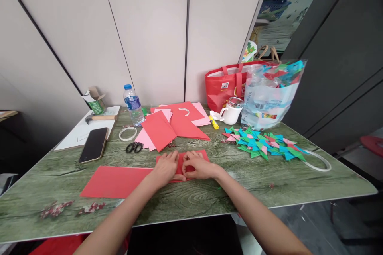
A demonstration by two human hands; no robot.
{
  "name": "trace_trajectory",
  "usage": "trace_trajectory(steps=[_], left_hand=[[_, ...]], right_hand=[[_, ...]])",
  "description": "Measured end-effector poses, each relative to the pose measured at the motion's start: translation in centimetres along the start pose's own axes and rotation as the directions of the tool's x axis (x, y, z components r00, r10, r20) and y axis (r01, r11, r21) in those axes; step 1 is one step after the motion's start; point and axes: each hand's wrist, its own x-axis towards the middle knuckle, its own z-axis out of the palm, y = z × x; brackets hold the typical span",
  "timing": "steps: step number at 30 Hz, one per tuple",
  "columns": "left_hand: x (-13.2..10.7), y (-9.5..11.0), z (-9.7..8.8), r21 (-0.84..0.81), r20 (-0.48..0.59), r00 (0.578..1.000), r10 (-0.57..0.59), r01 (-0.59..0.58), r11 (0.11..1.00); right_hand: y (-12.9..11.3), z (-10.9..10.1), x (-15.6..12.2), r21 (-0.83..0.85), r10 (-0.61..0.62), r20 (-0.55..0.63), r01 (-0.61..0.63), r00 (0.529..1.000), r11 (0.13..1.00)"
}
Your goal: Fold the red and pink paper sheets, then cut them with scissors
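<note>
A small red sheet of paper (203, 154) lies under both hands near the table's front edge, and it looks folded. My left hand (166, 168) bears down on its left part, fingertips at the far side and thumb along the near edge, holding it. My right hand (197, 166) has its fingers curled and pinched at the paper's near edge, close to my left thumb. Part of the sheet is hidden beneath the hands. Left of it, partly behind my left forearm, lies a longer red paper strip (115, 181).
Beyond the hands lie red and pink papers (158, 129), black-handled scissors (134, 147), a tape roll (127, 133) and a glue stick (214, 122). A bottle (133, 105), phone (93, 144) and hammer (101, 118) stand or lie left. Right are a mug (231, 112), bags (266, 103) and folded paper pieces (263, 143).
</note>
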Motion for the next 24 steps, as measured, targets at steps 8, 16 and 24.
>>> trace_trajectory(steps=[8,16,24], left_hand=[[-0.2,0.1,1.0,-0.003,-0.026,1.0,-0.004,0.004,1.0],[-0.6,0.1,1.1,-0.008,-0.051,0.999,0.004,-0.005,1.0],[-0.6,0.0,1.0,-0.029,-0.055,0.998,-0.001,-0.001,1.0]], right_hand=[[-0.9,-0.1,-0.8,-0.031,0.025,-0.016,-0.026,1.0,0.999],[-1.9,0.0,-2.0,-0.105,0.055,-0.06,-0.061,0.997,0.993],[-1.9,0.1,-4.0,-0.216,0.098,-0.117,-0.122,0.988,0.969]])
